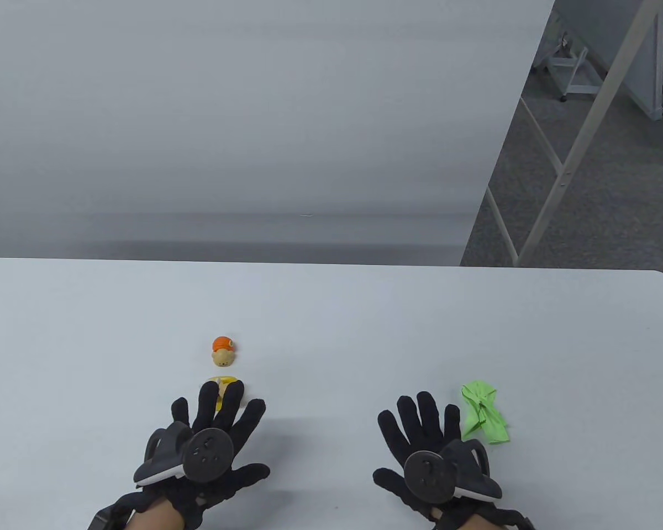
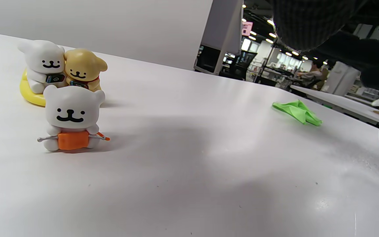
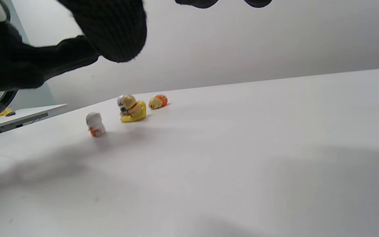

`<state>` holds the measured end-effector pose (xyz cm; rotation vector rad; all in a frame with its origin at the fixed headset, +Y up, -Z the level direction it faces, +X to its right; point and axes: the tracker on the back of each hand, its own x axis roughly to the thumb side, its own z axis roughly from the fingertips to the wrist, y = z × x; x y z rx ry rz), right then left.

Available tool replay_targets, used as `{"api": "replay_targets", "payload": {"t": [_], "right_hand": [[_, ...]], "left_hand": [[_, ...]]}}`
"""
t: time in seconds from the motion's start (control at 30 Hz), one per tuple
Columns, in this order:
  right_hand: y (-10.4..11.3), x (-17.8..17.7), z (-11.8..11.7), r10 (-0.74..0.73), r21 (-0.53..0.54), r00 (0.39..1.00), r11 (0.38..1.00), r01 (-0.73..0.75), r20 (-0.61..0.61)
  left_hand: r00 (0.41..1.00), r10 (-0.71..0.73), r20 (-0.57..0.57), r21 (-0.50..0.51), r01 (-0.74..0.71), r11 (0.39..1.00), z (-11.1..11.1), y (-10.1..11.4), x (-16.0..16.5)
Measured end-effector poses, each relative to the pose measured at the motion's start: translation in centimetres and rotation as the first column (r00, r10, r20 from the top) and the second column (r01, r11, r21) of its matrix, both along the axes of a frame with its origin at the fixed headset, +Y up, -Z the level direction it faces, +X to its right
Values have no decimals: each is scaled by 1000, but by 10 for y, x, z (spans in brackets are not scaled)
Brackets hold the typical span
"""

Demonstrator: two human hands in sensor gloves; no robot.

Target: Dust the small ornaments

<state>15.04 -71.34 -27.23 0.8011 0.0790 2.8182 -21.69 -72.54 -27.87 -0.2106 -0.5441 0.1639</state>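
Both hands are hovering spread and holding nothing: the left hand (image 1: 210, 436) above the figurines (image 2: 64, 95) (one apparently lying tipped over), the right hand (image 1: 433, 444) just beside the green cloth (image 1: 483, 414) on the surface (image 1: 364, 331), likely readying to grab it
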Motion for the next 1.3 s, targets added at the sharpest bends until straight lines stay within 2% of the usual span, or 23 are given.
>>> {"api": "replay_targets", "payload": {"t": [0.17,0.27,0.33,0.4,0.5,0.6,0.67,0.77,0.83,0.93,1.0,1.13,1.3], "right_hand": [[28,43,-37,-37,10,990,999,36,133],[31,74,-63,-31,-15,971,999,35,238],[18,97,-81,-46,-84,936,993,80,348],[8,106,-88,-24,-119,918,990,77,396],[-19,115,-102,48,-187,878,981,47,476],[-43,118,-112,102,-261,860,965,38,500],[-60,117,-118,185,-360,860,933,-2,475],[-76,113,-121,265,-397,853,915,-75,449],[-79,106,-120,331,-375,835,913,-164,440],[-80,94,-117,417,-254,824,906,-339,384],[-80,88,-115,444,-190,821,896,-401,360],[-69,85,-113,391,-200,867,918,-343,308],[-32,71,-99,325,-54,917,945,-322,232]], "left_hand": [[1000,13,-13,1,-13,1000,-1,2,-5],[1000,20,-19,8,-20,1000,-1,4,-7],[1000,23,-22,10,-23,1000,-1,4,-8],[1000,21,-22,6,-21,1000,-1,4,-8],[1000,16,-20,-4,-16,1000,-2,1,-7],[1000,5,-21,-16,-5,1000,-2,-2,-5],[1000,0,-21,-19,-1,1000,-2,-3,-5],[1000,8,-25,-21,-8,1000,-2,-2,-6],[1000,8,-28,-21,-8,1000,-3,-2,-7],[1000,8,-30,-29,-8,1000,-4,-3,-8],[1000,6,-30,-29,-7,1000,-4,-3,-8],[999,8,-31,-33,-9,999,-4,-3,-8],[999,8,-32,-34,-9,999,-6,-4,-8]]}}
